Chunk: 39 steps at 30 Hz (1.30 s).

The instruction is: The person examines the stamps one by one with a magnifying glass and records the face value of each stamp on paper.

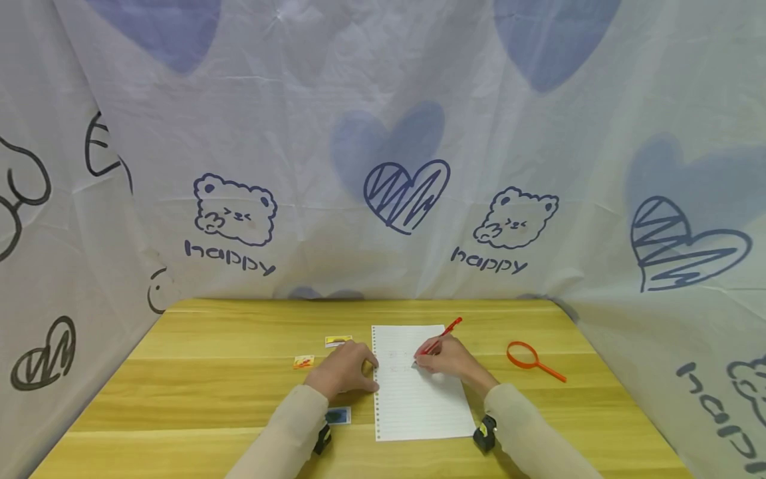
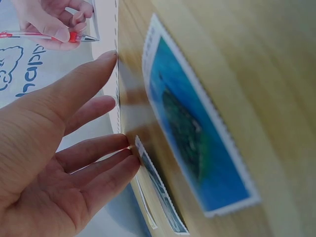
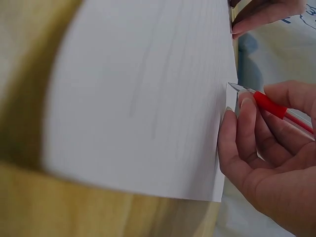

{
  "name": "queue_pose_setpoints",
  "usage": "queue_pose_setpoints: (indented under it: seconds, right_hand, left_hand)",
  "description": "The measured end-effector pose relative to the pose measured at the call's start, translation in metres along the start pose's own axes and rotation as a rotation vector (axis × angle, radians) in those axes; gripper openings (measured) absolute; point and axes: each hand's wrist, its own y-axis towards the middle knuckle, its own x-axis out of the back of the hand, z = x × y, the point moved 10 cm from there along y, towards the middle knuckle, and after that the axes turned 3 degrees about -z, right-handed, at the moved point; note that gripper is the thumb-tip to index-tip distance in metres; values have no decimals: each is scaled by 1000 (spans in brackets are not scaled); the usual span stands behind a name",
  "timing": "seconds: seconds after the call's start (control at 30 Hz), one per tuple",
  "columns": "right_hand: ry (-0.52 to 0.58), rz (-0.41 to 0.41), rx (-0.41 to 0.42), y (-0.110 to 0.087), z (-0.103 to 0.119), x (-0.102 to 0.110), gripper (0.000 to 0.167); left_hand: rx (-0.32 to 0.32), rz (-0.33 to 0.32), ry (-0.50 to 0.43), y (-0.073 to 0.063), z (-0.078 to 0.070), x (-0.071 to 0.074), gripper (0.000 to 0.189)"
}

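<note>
A lined sheet of paper (image 1: 419, 406) with punched holes down its left edge lies on the wooden table, bearing a few faint marks in its upper part. My right hand (image 1: 445, 356) pinches a red pen (image 3: 271, 103), its metal tip at the sheet near those marks. The pen's far end leans up and right in the head view. My left hand (image 1: 344, 369) rests its fingertips along the sheet's holed edge, fingers fairly straight and holding nothing. Below its palm is a blue stamp (image 2: 197, 133) with a dark green shape; other small stamp-like pieces lie beyond.
A yellow card-like piece (image 1: 304, 362) and another yellow-bordered piece (image 1: 338, 341) lie left of the sheet. To the right rests an orange magnifying glass (image 1: 547, 369). A printed white cloth (image 1: 311, 199) hangs behind the table (image 1: 209, 372) and along both sides.
</note>
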Motion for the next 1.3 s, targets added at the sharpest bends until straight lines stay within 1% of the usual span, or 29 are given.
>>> queue_pose_setpoints:
  seconds: [0.4, 0.5, 0.7, 0.77, 0.83, 0.97, 1.03, 1.17, 1.3]
  right_hand:
    - [-43, -21, -8, 1, 3, 2, 6]
    - [-29, -16, 2, 1, 4, 2, 5]
    - [40, 10, 31, -2, 5, 6, 7]
    - [30, 16, 51, -3, 5, 9, 9]
    - [-32, 16, 105, -4, 8, 14, 9]
    - [-194, -6, 273, -9, 24, 25, 7]
    - [-242, -17, 336, -13, 30, 30, 6]
    - [-225, -9, 396, -17, 35, 39, 7]
    - [-209, -9, 490, -22, 38, 47, 9]
  left_hand:
    - [7, 3, -6, 0, 1, 1, 36]
    - [8, 5, -8, 0, 1, 0, 36]
    - [12, 10, 3, 0, 1, -1, 37]
    - [16, 11, 9, 0, 1, -1, 37]
    - [20, 10, 15, 1, 2, -2, 38]
    - [20, 4, 16, 0, 2, -1, 37]
    - [21, 4, 17, 0, 2, 0, 37]
    - [22, 4, 14, 0, 2, 0, 38]
    - [15, 5, 13, 0, 0, 0, 38]
